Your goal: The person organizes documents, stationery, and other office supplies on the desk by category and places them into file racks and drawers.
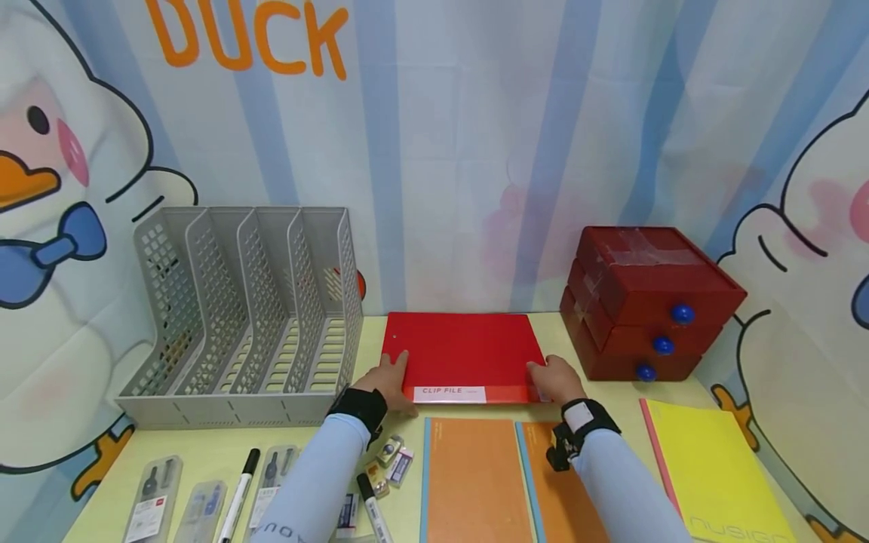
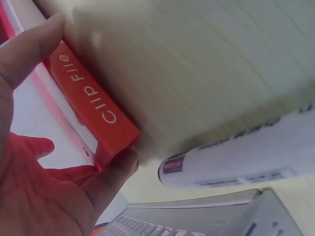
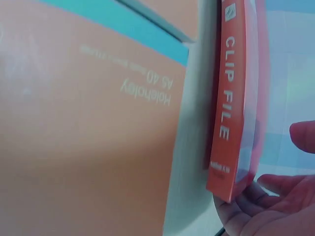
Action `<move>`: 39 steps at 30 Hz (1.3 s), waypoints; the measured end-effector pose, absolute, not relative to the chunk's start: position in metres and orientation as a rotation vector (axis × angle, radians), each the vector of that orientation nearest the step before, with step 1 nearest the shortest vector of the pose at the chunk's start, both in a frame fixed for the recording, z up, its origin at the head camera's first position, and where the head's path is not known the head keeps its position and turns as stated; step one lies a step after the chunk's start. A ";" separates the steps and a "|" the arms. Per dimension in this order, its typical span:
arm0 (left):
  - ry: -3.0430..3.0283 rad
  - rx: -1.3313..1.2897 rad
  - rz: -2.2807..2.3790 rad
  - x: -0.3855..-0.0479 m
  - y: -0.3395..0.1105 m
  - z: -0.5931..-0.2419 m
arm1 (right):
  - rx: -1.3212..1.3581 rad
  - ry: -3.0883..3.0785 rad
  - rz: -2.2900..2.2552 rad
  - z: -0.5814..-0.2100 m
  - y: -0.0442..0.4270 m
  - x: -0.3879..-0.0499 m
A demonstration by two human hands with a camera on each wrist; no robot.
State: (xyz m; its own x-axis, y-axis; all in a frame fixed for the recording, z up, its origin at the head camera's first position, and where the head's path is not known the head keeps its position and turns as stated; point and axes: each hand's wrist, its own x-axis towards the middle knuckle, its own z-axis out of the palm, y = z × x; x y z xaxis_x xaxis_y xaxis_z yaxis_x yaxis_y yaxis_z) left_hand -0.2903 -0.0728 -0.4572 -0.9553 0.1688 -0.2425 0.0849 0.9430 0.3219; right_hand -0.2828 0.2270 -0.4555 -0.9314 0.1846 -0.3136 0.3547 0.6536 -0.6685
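Note:
A red clip file [image 1: 465, 354] lies across the middle of the table's back, its labelled spine toward me. At its left edge my left hand [image 1: 388, 383] grips the corner; in the left wrist view the digits of this hand [image 2: 47, 187] sit around the "Clip File" spine [image 2: 93, 101]. My right hand [image 1: 558, 379] holds the opposite edge, thumb over the top. In the right wrist view its fingers [image 3: 241, 211] curl under the end of the spine [image 3: 229, 108]. Whether the file is raised off the table, I cannot tell.
A grey slotted file rack [image 1: 247, 309] stands left, a dark red drawer box [image 1: 652, 302] right. In front lie orange notebooks [image 1: 475, 475], a yellow notebook [image 1: 723, 467], a black-capped marker [image 1: 237, 494], pen cases [image 1: 155, 498] and small erasers [image 1: 399, 467].

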 end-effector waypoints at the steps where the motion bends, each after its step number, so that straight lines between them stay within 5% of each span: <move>1: 2.826 0.195 0.458 -0.291 -0.073 -0.458 | 0.464 2.637 -1.166 -0.455 0.228 -0.281; 10: 2.769 0.236 0.545 -0.292 -0.080 -0.455 | 0.686 2.472 -1.383 -0.461 0.240 -0.279; 21: 2.780 0.255 0.687 -0.287 -0.084 -0.449 | 0.581 2.056 -1.957 -0.457 0.255 -0.268; 39: 2.233 -0.168 1.847 -0.277 -0.100 -0.442 | 0.393 1.683 -2.409 -0.442 0.260 -0.241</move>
